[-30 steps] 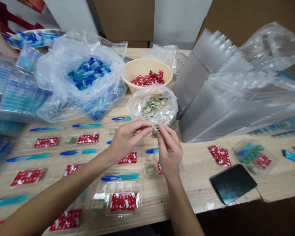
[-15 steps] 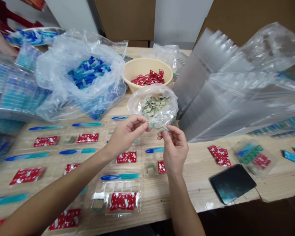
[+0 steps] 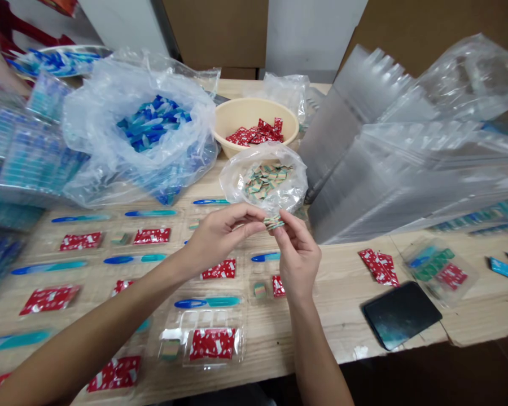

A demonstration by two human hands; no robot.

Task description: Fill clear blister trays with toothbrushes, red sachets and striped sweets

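Note:
Between the fingertips of both my hands is a small stack of tan and green squares (image 3: 274, 221). My left hand (image 3: 228, 231) pinches it from the left and my right hand (image 3: 297, 248) from the right. Just beyond is a clear plastic bag (image 3: 232, 177) holding loose tan-green squares (image 3: 267, 179). Below and left of my hands lie clear trays, several with a blue-teal stick (image 3: 207, 303) and a red packet (image 3: 212, 344). Small square stacks (image 3: 259, 290) sit in some trays. My forearms hide parts of the trays.
A cream bowl (image 3: 220, 125) of red packets stands behind the bag. Left of it is a big bag (image 3: 84, 121) of blue pieces. Tall stacks of clear trays (image 3: 364, 186) rise at the right, near a black phone (image 3: 401, 316). Another person's arm (image 3: 2, 70) shows far left.
My hands have come closer together. The squares, spread between my fingers before, are now gathered into a compact stack.

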